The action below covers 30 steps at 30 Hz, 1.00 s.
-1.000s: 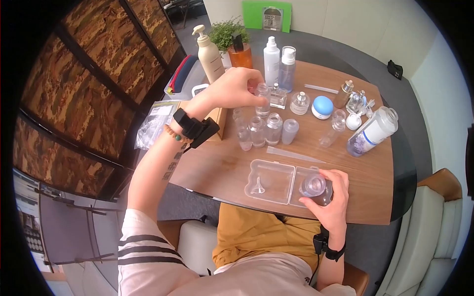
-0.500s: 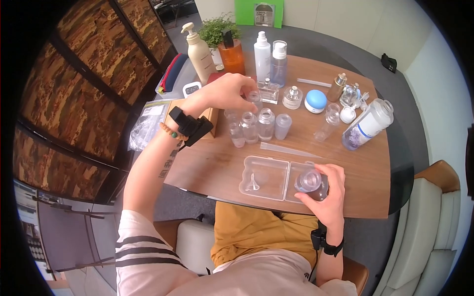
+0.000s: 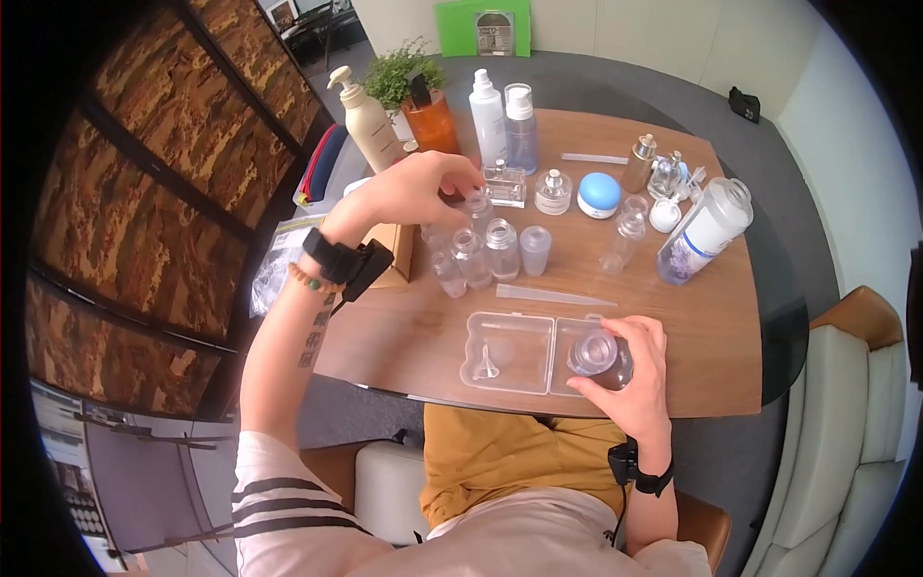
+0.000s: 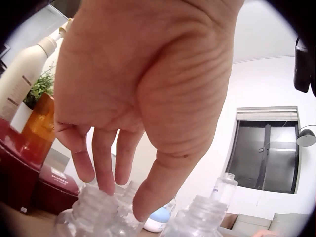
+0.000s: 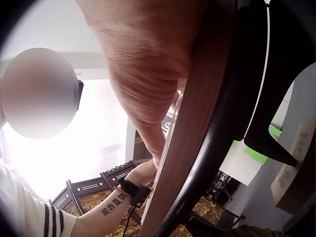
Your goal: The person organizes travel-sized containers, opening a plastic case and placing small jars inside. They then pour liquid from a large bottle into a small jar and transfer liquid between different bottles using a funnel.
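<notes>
In the head view my left hand (image 3: 413, 197) is beside a small clear bottle (image 3: 478, 209) in a cluster of several. Its fingers hang loosely parted from the thumb; in the left wrist view the thumb tip overlaps a clear bottle (image 4: 94, 212) group from behind. My right hand (image 3: 639, 370) curves around the right half of a clear hinged plastic case (image 3: 510, 377), fingertips at its far edge and thumb at the near edge. A small clear jar (image 3: 593, 353) sits within that curve. A tiny funnel (image 3: 486, 363) lies in the case's left half.
A frosted tube-shaped bottle (image 3: 535, 250) ends the cluster. Behind stand a beige pump bottle (image 3: 368, 125), an amber bottle (image 3: 430, 125) and a blue-lidded jar (image 3: 598, 195). On the right lie a clear bottle (image 3: 625, 238) and a large labelled bottle (image 3: 705, 236). A clear strip (image 3: 553, 295) lies before the cluster.
My left hand has lowered the clear bottle among the others, and its fingers have parted from it. The right hand keeps its place at the case.
</notes>
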Motion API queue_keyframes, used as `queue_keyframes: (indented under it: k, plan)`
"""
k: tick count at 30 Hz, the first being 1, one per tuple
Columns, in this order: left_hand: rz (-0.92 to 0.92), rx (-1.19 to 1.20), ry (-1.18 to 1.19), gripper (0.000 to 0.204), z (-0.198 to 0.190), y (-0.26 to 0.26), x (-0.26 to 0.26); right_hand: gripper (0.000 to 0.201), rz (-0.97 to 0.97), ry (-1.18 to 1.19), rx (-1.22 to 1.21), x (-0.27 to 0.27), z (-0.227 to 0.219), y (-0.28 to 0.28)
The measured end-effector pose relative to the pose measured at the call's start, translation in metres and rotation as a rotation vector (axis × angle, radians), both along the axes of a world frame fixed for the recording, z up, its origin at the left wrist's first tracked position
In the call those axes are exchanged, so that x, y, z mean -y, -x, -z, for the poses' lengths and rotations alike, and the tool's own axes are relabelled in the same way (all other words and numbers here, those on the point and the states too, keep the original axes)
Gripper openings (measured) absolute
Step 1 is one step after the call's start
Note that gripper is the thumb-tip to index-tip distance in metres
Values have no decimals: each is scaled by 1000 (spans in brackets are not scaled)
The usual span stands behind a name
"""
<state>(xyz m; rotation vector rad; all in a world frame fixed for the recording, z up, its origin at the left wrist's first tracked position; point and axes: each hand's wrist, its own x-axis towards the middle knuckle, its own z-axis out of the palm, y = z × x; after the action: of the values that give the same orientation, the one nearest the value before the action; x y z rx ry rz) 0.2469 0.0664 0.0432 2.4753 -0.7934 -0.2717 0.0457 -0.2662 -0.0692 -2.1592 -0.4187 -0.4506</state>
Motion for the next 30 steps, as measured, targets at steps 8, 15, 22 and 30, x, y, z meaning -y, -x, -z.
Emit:
queue_keyframes:
  k: [8,15,22,30]
  plan:
    - [-188,232,258,11,-44,53,52,75,5,21,-17,3,-3,0]
    - [82,521,148,51,-22,72,123,75,4,-6,-4,4,0,0]
    - [220,487,111,66,3,58,164,73,7,4,29,7,0,0]
    - [184,373,58,60,11,48,169,76,-29,6,30,8,6,-1]
